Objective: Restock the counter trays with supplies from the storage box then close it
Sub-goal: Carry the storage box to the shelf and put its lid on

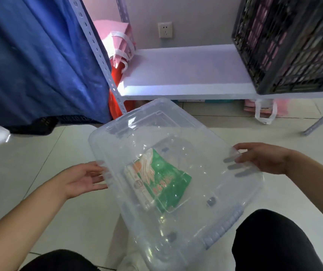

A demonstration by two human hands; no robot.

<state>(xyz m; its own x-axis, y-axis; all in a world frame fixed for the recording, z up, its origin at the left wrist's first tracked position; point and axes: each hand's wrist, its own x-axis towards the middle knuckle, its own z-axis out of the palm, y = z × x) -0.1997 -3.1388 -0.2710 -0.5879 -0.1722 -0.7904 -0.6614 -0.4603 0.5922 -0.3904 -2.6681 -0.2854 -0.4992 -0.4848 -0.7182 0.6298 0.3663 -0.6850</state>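
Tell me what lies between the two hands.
In the head view, the clear storage box spans the gap between left hand and right hand; a green packet shows inside it.

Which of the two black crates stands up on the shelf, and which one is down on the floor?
The black crate at upper right stands on the white shelf. The other crate, at left, sits on the floor, mostly covered by blue cloth.
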